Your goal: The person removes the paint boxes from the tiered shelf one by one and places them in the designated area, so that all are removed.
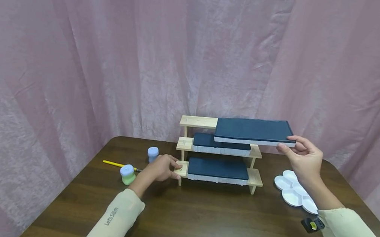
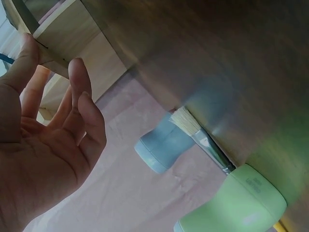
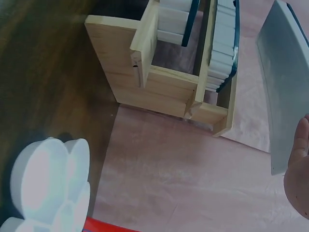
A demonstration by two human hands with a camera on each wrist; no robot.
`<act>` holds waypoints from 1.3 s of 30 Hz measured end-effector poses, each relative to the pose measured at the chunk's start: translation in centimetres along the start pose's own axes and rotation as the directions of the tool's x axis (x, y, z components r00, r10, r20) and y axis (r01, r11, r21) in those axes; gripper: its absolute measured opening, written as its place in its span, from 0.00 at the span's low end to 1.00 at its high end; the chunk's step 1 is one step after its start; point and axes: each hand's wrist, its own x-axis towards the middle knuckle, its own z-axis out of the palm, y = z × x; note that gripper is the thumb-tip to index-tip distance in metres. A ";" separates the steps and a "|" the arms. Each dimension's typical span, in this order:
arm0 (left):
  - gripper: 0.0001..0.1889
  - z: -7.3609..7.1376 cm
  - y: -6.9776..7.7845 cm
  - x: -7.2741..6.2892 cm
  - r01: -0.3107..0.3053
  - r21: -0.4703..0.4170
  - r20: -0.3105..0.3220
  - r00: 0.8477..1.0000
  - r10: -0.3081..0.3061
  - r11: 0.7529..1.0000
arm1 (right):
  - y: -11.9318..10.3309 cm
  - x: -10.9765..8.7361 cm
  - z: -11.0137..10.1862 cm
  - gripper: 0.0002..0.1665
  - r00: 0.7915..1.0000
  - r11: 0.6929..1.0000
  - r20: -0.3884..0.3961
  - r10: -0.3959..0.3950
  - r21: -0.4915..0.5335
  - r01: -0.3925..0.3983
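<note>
A three-step wooden stand (image 1: 254, 177) stands on the table. My left hand (image 1: 163, 168) pinches the left end of its lowest step, fingers above and below the board in the left wrist view. With thumb below and fingers on top, my right hand (image 1: 306, 159) grips the right end of a flat white box with a dark blue lid (image 1: 253, 128). That box is held up in front of the top step, hiding part of it. Similar boxes lie on the middle step (image 1: 221, 150) and the lowest step (image 1: 218, 170).
Left of the stand are a blue jar (image 1: 153, 153), a green jar (image 1: 128, 177) and a yellow-handled bristle brush (image 1: 114, 163). At the right lies a white flower-shaped paint palette (image 1: 292, 197). A pink curtain (image 1: 148, 54) hangs behind the brown table (image 1: 194, 224).
</note>
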 end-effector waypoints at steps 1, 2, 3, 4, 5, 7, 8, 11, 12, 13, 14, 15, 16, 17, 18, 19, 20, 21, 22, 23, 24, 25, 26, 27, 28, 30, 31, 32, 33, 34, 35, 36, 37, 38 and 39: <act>0.22 -0.1 0.0 0.0 -0.003 -0.001 0.000 1.000 0.003 1.000 | -0.1 -0.2 -0.1 0.19 1.000 1.000 -0.003 0.001 0.000 -0.001; 0.22 -0.1 0.0 -0.1 -0.003 -0.002 -0.002 1.000 0.003 1.000 | -0.2 -0.3 -0.2 0.19 1.000 1.000 -0.003 0.004 0.011 -0.003; 0.22 -0.1 0.0 -0.1 0.001 -0.003 -0.002 1.000 -0.001 1.000 | -0.3 -0.5 -0.3 0.19 1.000 1.000 0.002 0.004 0.023 -0.004; 0.23 -0.2 0.0 -0.1 0.002 -0.003 -0.002 1.000 -0.002 1.000 | -0.4 -0.7 -0.4 0.20 1.000 1.000 0.002 0.006 0.030 -0.006; 0.23 -0.2 0.0 -0.1 0.005 -0.004 -0.003 1.000 -0.005 1.000 | -0.4 -0.8 -0.5 0.20 1.000 0.999 0.004 0.006 0.035 -0.006; 0.23 -0.3 0.0 0.0 0.009 -0.005 -0.003 1.000 -0.009 1.000 | -0.6 -1.0 -0.7 0.20 1.000 0.999 0.013 0.001 0.049 -0.001; 0.23 -0.3 0.0 0.0 0.012 -0.005 -0.003 1.000 -0.012 1.000 | -0.6 -1.1 -0.8 0.21 1.000 0.998 0.018 -0.001 0.059 0.000; 0.22 -0.4 -0.1 0.0 0.016 -0.007 -0.002 1.000 -0.016 1.000 | -0.6 -1.2 -0.9 0.22 1.000 0.998 0.023 -0.011 0.061 0.010; 0.22 -0.4 -0.1 0.0 0.015 -0.004 -0.001 1.000 -0.015 1.000 | -0.7 -1.3 -1.0 0.22 1.000 0.998 0.026 -0.014 0.060 0.013; 0.22 -0.4 -0.1 0.0 0.017 -0.003 0.000 1.000 -0.017 1.000 | -0.7 -1.3 -1.0 0.22 1.000 0.998 0.026 -0.015 0.061 0.014; 0.22 -0.5 -0.1 0.0 0.018 0.000 0.002 1.000 -0.018 1.000 | -0.7 -1.4 -1.1 0.22 1.000 0.998 0.023 -0.015 0.063 0.014; 0.22 -0.5 -0.1 0.0 0.022 0.001 0.005 1.000 -0.022 1.000 | -0.7 -1.4 -1.1 0.22 1.000 0.998 0.023 -0.017 0.059 0.016; 0.22 -0.5 -0.1 -0.1 0.024 0.003 0.007 1.000 -0.024 1.000 | -0.7 -1.5 -1.2 0.22 1.000 0.998 0.026 -0.019 0.054 0.017; 0.22 -0.5 -0.1 -0.1 0.027 0.003 0.010 1.000 -0.027 1.000 | -0.7 -1.5 -1.2 0.22 0.999 0.998 0.026 -0.020 0.052 0.018; 0.22 -0.5 0.0 -0.2 0.030 0.005 0.012 0.999 -0.030 1.000 | -0.7 -1.6 -1.3 0.22 0.999 0.999 0.024 -0.021 0.050 0.020; 0.22 -0.5 0.0 -0.2 0.033 0.005 0.014 0.999 -0.033 0.999 | -0.7 -1.7 -1.3 0.22 0.999 0.999 0.023 -0.022 0.045 0.021; 0.22 -0.5 0.0 -0.2 0.031 0.008 0.015 0.999 -0.032 0.999 | -0.7 -1.8 -1.4 0.23 0.999 0.999 0.024 -0.025 0.048 0.024; 0.22 -0.5 0.0 -0.2 0.031 0.008 0.015 0.999 -0.031 0.999 | -0.7 -1.8 -1.4 0.23 0.999 0.998 0.025 -0.027 0.050 0.026; 0.22 -0.5 -0.1 -0.2 0.027 0.009 0.014 1.000 -0.027 1.000 | -0.7 -1.9 -1.5 0.24 0.999 0.998 0.024 -0.027 0.050 0.026; 0.22 -0.5 -0.1 -0.2 0.022 0.011 0.013 1.000 -0.022 1.000 | -0.7 -2.0 -1.5 0.24 0.999 0.998 0.023 -0.029 0.048 0.027; 0.22 -0.5 -0.1 -0.2 0.020 0.010 0.013 1.000 -0.020 1.000 | -0.7 -2.0 -1.6 0.24 0.999 0.999 0.022 -0.030 0.040 0.029; 0.22 -0.5 -0.1 -0.1 0.017 0.011 0.012 1.000 -0.017 1.000 | -0.7 -2.1 -1.6 0.24 0.999 0.999 0.021 -0.029 0.039 0.028; 0.22 -0.5 -0.1 -0.1 0.013 0.011 0.010 1.000 -0.014 1.000 | -0.7 -2.1 -1.7 0.23 0.999 0.999 0.022 -0.027 0.042 0.026; 0.22 -0.5 -0.1 -0.1 0.016 0.008 0.009 1.000 -0.016 1.000 | -0.7 -2.2 -1.7 0.23 0.999 0.999 0.023 -0.026 0.036 0.025; 0.22 -0.5 -0.1 -0.1 0.016 0.009 0.009 1.000 -0.016 1.000 | -0.7 -2.2 -1.7 0.23 0.999 0.999 0.024 -0.025 0.026 0.024; 0.22 -0.6 -0.1 -0.1 0.021 0.006 0.011 1.000 -0.021 1.000 | -0.6 -2.3 -1.8 0.21 0.999 0.999 0.029 -0.025 0.031 0.024; 0.22 -0.5 -0.1 -0.1 0.020 0.009 0.011 1.000 -0.020 1.000 | -0.6 -2.4 -1.8 0.21 0.999 0.999 0.031 -0.026 0.040 0.025; 0.22 -0.5 -0.1 -0.1 0.019 0.008 0.013 1.000 -0.019 1.000 | -0.6 -2.5 -1.8 0.21 0.999 0.999 0.034 -0.029 0.045 0.028; 0.22 -0.5 -0.2 -0.1 0.021 0.007 0.015 1.000 -0.022 1.000 | -0.6 -2.5 -1.9 0.21 0.999 0.998 0.034 -0.034 0.048 0.032; 0.23 -0.5 -0.2 -0.1 0.021 0.006 0.016 1.000 -0.021 1.000 | -0.6 -2.6 -1.9 0.21 0.999 0.998 0.033 -0.037 0.057 0.035; 0.23 -0.5 -0.2 -0.1 0.021 0.006 0.015 1.000 -0.021 1.000 | -0.5 -2.7 -1.9 0.21 0.999 0.996 0.034 -0.043 0.074 0.041; 0.23 -0.5 -0.2 -0.1 0.020 0.005 0.013 1.000 -0.020 1.000 | -0.5 -2.8 -1.9 0.21 0.999 0.996 0.029 -0.046 0.084 0.044; 0.23 -0.5 -0.3 -0.1 0.016 0.007 0.011 1.000 -0.016 1.000 | -0.5 -2.8 -1.9 0.21 0.999 0.995 0.024 -0.048 0.092 0.046; 0.23 -0.5 -0.3 -0.1 0.013 0.008 0.008 1.000 -0.014 1.000 | -0.5 -2.9 -1.9 0.21 0.999 0.994 0.018 -0.050 0.102 0.048; 0.23 -0.5 -0.3 -0.1 0.014 0.006 0.006 1.000 -0.014 1.000 | -0.5 -2.9 -1.9 0.21 0.999 0.992 0.013 -0.049 0.114 0.047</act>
